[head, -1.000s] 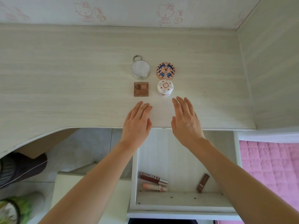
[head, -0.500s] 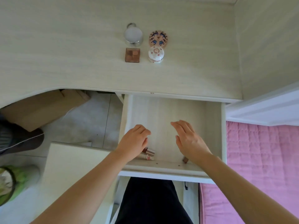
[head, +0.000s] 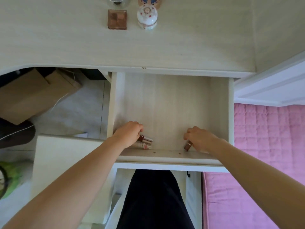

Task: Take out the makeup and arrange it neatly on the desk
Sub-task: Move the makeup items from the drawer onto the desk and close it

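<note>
Both in the drawer: left hand curled over two lipsticks, right hand pinching a brown lipstick

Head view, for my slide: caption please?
Both hands reach into the open drawer: left hand on tubes, right hand on lipstick.

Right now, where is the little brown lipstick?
In the head view, the brown lipstick is in the open drawer, at its front right, under the right hand.
</note>
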Available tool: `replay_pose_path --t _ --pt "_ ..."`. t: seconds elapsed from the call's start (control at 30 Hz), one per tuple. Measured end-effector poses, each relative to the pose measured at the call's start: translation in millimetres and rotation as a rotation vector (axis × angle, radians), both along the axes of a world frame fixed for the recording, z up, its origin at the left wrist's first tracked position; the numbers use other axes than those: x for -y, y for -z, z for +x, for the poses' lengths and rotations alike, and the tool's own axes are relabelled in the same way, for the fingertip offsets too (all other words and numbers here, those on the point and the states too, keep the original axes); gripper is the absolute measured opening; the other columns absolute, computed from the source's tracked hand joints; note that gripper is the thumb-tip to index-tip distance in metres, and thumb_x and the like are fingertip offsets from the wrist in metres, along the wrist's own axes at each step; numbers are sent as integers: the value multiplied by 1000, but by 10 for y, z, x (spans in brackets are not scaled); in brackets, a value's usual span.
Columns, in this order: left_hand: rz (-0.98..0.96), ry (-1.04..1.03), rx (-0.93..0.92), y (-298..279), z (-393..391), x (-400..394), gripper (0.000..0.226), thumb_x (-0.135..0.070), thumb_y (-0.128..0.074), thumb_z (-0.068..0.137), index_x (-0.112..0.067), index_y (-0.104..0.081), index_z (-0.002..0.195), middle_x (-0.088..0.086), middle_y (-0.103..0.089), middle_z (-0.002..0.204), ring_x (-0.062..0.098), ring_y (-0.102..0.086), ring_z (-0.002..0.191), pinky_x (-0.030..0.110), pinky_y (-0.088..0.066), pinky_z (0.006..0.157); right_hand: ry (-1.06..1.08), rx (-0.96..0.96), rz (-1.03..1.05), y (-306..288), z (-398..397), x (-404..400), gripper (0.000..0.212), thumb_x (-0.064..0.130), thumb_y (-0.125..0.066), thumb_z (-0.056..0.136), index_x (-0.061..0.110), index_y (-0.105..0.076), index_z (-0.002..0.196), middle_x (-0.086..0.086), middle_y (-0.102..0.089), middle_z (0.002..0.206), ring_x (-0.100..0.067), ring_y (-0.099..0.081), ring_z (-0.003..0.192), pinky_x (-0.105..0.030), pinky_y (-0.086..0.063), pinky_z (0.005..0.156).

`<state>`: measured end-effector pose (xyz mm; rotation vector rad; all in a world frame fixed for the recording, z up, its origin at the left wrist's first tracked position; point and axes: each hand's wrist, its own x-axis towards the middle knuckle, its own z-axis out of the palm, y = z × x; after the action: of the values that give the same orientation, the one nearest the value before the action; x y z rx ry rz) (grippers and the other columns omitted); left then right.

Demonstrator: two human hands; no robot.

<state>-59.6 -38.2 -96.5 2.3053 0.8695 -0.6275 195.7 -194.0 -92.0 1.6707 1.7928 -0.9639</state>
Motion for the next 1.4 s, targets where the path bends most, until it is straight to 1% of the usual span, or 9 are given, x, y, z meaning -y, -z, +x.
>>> replay_pose_path --t 0.2,0.5,0.7,0.87,1.0,1.07,1.17,1.3,1.4 --pt "-20 116 -101 163 56 -33 22 -9 -53 93 -18 -62 110 2 -60 107 19 -57 94 39 -52 83 -120 12 9 225 45 46 37 6 -57 85 21 -50 119 -3 -49 122 -24 -43 110 -35 -44 82" --pt "85 239 -83 293 138 -37 14 -13 -53 91 -15 -62 101 2 -56 105 21 -51 101 36 -49 72 -194 91 103 338 59 121 36 6 -54 87 21 -46 118 -2 -46 125 -25 -40 115 -36 -35 84" --pt "66 292 -76 340 129 -53 15 -8 -54 91 -16 -61 101 0 -56 105 19 -50 100 33 -46 71 -68 -5 61 301 41 68 23 19 -50 95 18 -46 118 -3 -48 121 -22 -48 109 -34 -41 86" --pt "67 226 -45 333 101 -76 14 -8 -51 93 -14 -58 105 2 -52 108 19 -51 97 35 -50 76 102 -105 9 232 -34 9 22 15 -47 95 7 -46 115 -9 -46 111 -21 -51 75 -33 -45 67" --pt "50 158 -15 296 111 -119 13 -9 -49 96 -12 -56 106 2 -49 105 18 -56 77 37 -52 69 222 -164 7 212 -123 -66 21 13 -48 91 8 -42 110 -5 -42 99 -18 -46 63 -28 -38 59" --pt "18 80 33 272 132 -137 11 -13 -48 98 -10 -55 106 2 -46 104 20 -55 68 37 -51 64 279 -211 -8 201 -184 -114 20 17 -47 92 11 -39 109 -2 -45 91 -14 -45 63 -25 -36 57" --pt "-10 -74 109 252 191 -162 13 -15 -46 99 -8 -52 109 3 -44 107 22 -55 73 34 -46 63 333 -281 -2 176 -327 -208 16 22 -44 94 14 -36 105 -3 -50 89 -16 -49 69 -27 -37 57" --pt "-69 -181 127 245 218 -189 10 -16 -45 98 -12 -46 107 2 -51 94 18 -52 69 26 -37 56 311 -330 21 117 -600 -359 25 30 -46 96 12 -44 113 -9 -58 102 -26 -56 88 -40 -49 77" --pt "-160 -134 59 221 217 -234 15 -18 -57 92 -16 -45 101 1 -56 83 19 -56 68 29 -45 57 318 -376 7 86 -840 -466 17 33 -48 97 16 -49 97 -11 -61 96 -28 -58 82 -40 -51 75"
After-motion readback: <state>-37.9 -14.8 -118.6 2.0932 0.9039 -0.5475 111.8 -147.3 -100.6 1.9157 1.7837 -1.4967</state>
